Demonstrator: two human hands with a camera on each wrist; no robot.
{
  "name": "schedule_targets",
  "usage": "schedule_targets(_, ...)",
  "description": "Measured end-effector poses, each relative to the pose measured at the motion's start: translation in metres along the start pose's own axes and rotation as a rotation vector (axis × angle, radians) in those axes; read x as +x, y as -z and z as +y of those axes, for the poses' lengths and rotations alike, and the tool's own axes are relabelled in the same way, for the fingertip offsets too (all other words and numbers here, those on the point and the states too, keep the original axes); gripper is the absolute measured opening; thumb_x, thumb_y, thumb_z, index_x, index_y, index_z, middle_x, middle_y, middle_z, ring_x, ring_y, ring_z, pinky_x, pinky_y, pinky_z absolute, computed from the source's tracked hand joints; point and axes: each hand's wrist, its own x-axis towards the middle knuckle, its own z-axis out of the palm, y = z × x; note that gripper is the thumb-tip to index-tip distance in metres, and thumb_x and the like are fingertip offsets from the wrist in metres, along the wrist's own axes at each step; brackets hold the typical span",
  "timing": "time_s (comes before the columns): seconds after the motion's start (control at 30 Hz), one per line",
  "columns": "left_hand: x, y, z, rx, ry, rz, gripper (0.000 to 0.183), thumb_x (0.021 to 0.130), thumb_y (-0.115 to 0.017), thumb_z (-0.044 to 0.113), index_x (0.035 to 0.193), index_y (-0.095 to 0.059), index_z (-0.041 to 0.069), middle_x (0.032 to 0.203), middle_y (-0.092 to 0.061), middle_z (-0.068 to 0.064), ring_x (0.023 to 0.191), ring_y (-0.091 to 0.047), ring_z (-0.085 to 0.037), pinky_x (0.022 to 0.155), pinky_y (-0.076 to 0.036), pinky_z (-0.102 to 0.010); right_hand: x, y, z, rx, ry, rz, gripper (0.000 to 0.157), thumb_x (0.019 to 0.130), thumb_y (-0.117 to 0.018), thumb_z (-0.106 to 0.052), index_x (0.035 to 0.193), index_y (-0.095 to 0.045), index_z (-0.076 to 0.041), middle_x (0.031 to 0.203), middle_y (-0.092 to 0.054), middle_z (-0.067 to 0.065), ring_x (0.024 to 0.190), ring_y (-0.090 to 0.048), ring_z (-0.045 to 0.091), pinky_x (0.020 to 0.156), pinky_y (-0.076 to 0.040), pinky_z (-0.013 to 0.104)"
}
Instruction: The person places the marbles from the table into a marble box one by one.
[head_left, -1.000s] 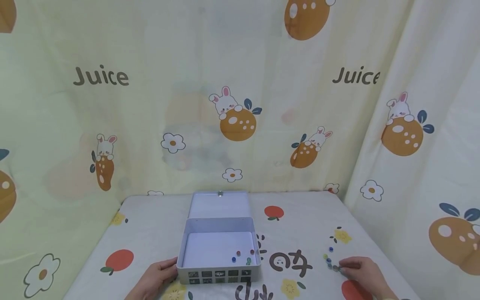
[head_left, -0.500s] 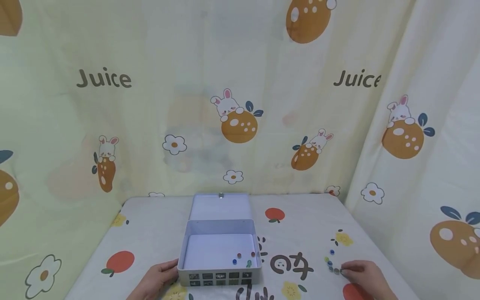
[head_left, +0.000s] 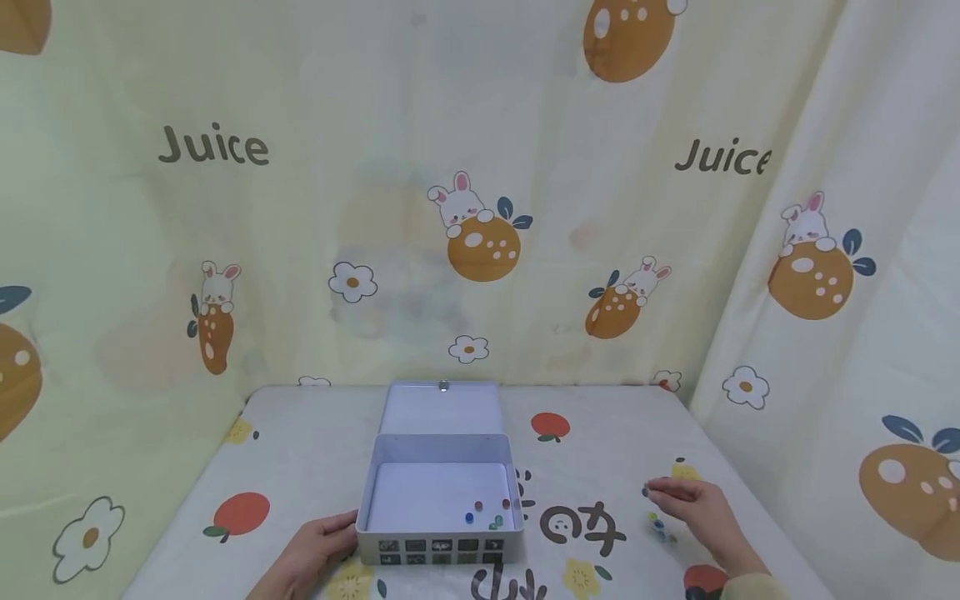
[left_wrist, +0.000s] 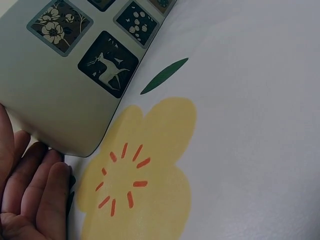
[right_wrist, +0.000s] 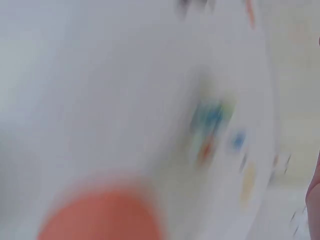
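Note:
In the head view, my left hand [head_left: 318, 546] lies against the left side of a white tin box [head_left: 438, 539], its fingers relaxed. The left wrist view shows those fingertips [left_wrist: 59, 170] right at the box's lower corner. The hinged lid [head_left: 441, 408] stands folded back, and inside are several marbles, among them a blue marble [head_left: 469, 517] and a red marble [head_left: 478, 506]. My right hand [head_left: 701, 512] pinches a small dark marble [head_left: 645, 491] between thumb and fingertips, over the cloth. Just below that hand sit several loose marbles [head_left: 657, 525], blurred in the right wrist view.
A printed cloth [head_left: 300, 450] covers the table, with fruit and flower patterns. A curtain [head_left: 285, 217] with rabbits and oranges hangs behind it and along both sides. The box stands left of the loose marbles, with printed cloth between them.
My right hand has lifted away from the loose marbles, moving up and slightly left in the head view with a marble in its fingertips. My left hand and the box stay put.

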Motion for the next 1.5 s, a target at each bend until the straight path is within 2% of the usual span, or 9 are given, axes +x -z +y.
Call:
schedule_targets(0.2,-0.001,0.006,-0.002,-0.01,-0.02,-0.019,0.067,0.097,-0.07,0.031,0.148,-0.047,-0.005,0.15,-0.052,-0.025,0.143,-0.046,-0.044,0.113,-0.047,-0.057,0.018,-0.066,-0.067,0.096,0.115,-0.056,0.031,0.094,-0.075,-0.02,0.12,-0.074,-0.003,0.114,-0.078,0.008,0.102,-0.072,0.012,0.093,-0.062,0.034)
schedule_targets(0.4,0.001,0.006,-0.005,-0.007,-0.05,-0.039,0.07,0.096,-0.072,0.033,0.148,-0.047,-0.006,0.149,-0.053,-0.025,0.141,-0.049,-0.044,0.112,-0.047,-0.057,0.031,-0.128,-0.12,0.137,0.283,-0.166,0.027,0.092,-0.077,-0.017,0.114,-0.076,-0.001,0.111,-0.079,0.01,0.099,-0.073,0.01,0.09,-0.061,0.026)
schedule_targets(0.53,0.003,0.004,-0.005,0.022,-0.061,-0.017,0.069,0.095,-0.072,0.035,0.148,-0.048,-0.003,0.149,-0.054,-0.024,0.14,-0.05,-0.043,0.111,-0.048,-0.057,0.036,-0.158,-0.144,0.139,0.301,-0.203,0.022,0.093,-0.076,-0.016,0.111,-0.078,-0.005,0.108,-0.079,0.009,0.097,-0.073,0.013,0.089,-0.062,0.03)
schedule_targets(0.7,0.006,-0.001,-0.003,0.064,-0.064,0.014,0.066,0.096,-0.072,0.035,0.147,-0.051,0.0,0.148,-0.055,-0.023,0.141,-0.049,-0.043,0.111,-0.048,-0.057,0.035,-0.178,-0.164,0.143,0.283,-0.233,0.023,0.092,-0.077,-0.017,0.112,-0.078,-0.007,0.109,-0.079,0.009,0.099,-0.074,0.017,0.091,-0.063,0.034)
schedule_targets(1.03,0.006,0.003,-0.005,0.038,-0.042,0.034,0.058,0.096,-0.071,0.026,0.144,-0.054,-0.002,0.145,-0.058,-0.023,0.139,-0.052,-0.042,0.109,-0.051,-0.054,0.039,-0.188,-0.165,0.126,0.289,-0.244,0.025,0.093,-0.076,-0.017,0.114,-0.077,-0.004,0.109,-0.079,0.007,0.099,-0.074,0.017,0.092,-0.062,0.036)
schedule_targets(1.1,0.005,0.003,-0.004,0.039,-0.039,0.034,0.057,0.096,-0.071,0.025,0.145,-0.054,-0.001,0.145,-0.058,-0.023,0.138,-0.052,-0.042,0.109,-0.051,-0.054,0.033,-0.182,-0.17,0.114,0.284,-0.238,0.023,0.093,-0.075,-0.015,0.114,-0.077,-0.004,0.108,-0.079,0.008,0.098,-0.073,0.017,0.087,-0.062,0.033)
schedule_targets(1.27,0.005,0.004,-0.004,0.03,-0.046,0.026,0.057,0.097,-0.07,0.024,0.145,-0.053,-0.002,0.147,-0.056,-0.023,0.14,-0.051,-0.042,0.11,-0.05,-0.055,0.034,-0.168,-0.163,0.114,0.309,-0.228,0.023,0.094,-0.074,-0.012,0.114,-0.076,-0.002,0.111,-0.078,0.012,0.099,-0.074,0.018,0.087,-0.062,0.033)
schedule_targets(1.37,0.005,0.003,-0.003,0.014,-0.039,0.023,0.058,0.097,-0.071,0.024,0.145,-0.053,-0.002,0.147,-0.056,-0.023,0.14,-0.05,-0.042,0.11,-0.05,-0.054,0.043,-0.155,-0.143,0.112,0.317,-0.199,0.026,0.093,-0.075,-0.015,0.116,-0.076,-0.002,0.112,-0.078,0.012,0.1,-0.074,0.015,0.093,-0.062,0.036)
schedule_targets(1.5,0.004,0.003,-0.002,0.013,-0.034,0.015,0.059,0.096,-0.071,0.026,0.145,-0.053,-0.001,0.147,-0.056,-0.022,0.14,-0.051,-0.042,0.11,-0.05,-0.055,0.044,-0.12,-0.119,0.074,0.26,-0.136,0.028,0.093,-0.076,-0.018,0.118,-0.076,-0.003,0.114,-0.078,0.011,0.103,-0.073,0.017,0.096,-0.061,0.04)
